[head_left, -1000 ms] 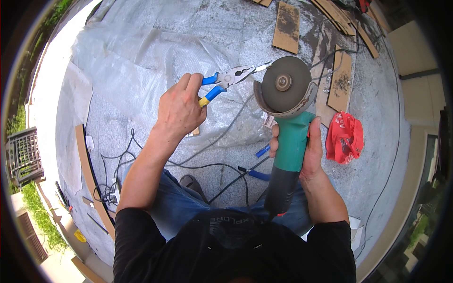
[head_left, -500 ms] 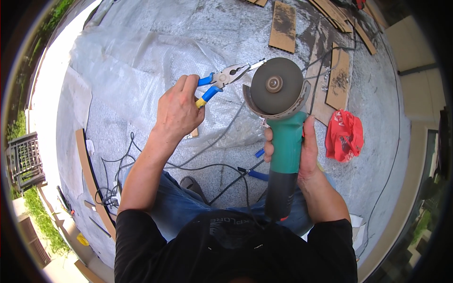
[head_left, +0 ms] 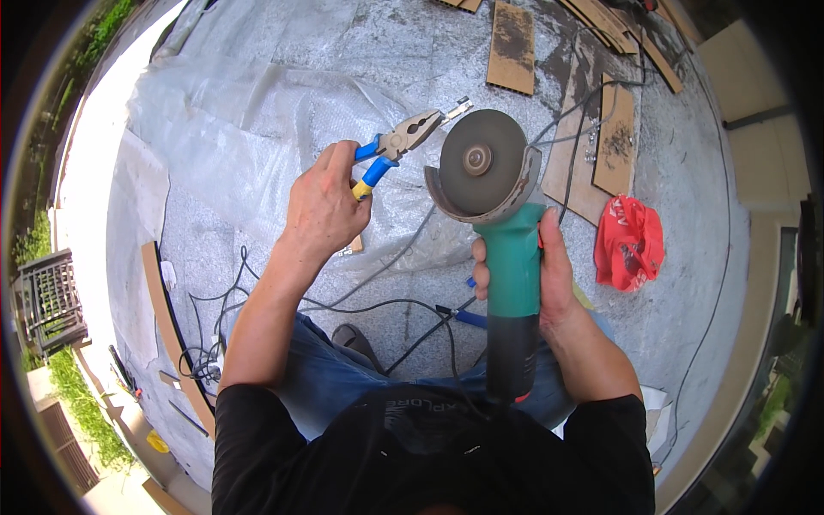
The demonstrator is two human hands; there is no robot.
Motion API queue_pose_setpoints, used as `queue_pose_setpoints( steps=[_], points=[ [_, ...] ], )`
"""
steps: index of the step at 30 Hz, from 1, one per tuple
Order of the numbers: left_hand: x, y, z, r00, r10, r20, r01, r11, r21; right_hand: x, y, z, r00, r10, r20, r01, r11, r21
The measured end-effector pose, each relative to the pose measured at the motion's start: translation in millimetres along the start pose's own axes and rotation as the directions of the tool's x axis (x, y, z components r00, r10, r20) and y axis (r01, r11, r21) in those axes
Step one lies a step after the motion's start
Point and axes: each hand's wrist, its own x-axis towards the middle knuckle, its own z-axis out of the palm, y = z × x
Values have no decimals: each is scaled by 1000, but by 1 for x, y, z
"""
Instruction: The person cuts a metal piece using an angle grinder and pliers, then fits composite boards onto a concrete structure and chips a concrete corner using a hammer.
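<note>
My left hand [head_left: 326,199] is wrapped round the blue and yellow handles of a pair of combination pliers [head_left: 402,142]. The plier jaws grip a small silvery metal piece [head_left: 459,108], which sticks out past their tip. In my right hand [head_left: 554,270] is a green and black angle grinder [head_left: 515,275], held upright by its body. Its dark disc [head_left: 485,163] faces up beside the plier jaws, with a metal guard [head_left: 489,212] round the lower rim. The metal piece sits just off the disc's upper left edge; whether they touch I cannot tell.
Clear plastic sheeting [head_left: 257,129] covers the floor ahead and left. Black cables [head_left: 369,300] loop across the floor before my legs. To the right lie a red plastic bag [head_left: 629,245] and brown boards [head_left: 614,137]. A long brown strip [head_left: 172,318] lies at left.
The grinder has shifted slightly left and down. The pliers' tip, with the metal piece, has tilted a little upward and moved left.
</note>
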Motion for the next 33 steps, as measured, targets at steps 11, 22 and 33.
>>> queue_pose_setpoints(
  steps=[11, 22, 33],
  points=[
    [-2, 3, 6, 992, -81, 101, 93, 989, -118, -1, -6, 0, 996, -70, 53, 65, 994, 88],
    [-1, 7, 10, 996, -31, 81, 38, 995, -91, -5, -9, 0, 996, -76, 49, 69, 989, 129],
    [-1, 3, 13, 999, -1, 46, 2, 999, -35, -5, -10, -2, 997, -69, 36, 64, 989, 137]
  ],
)
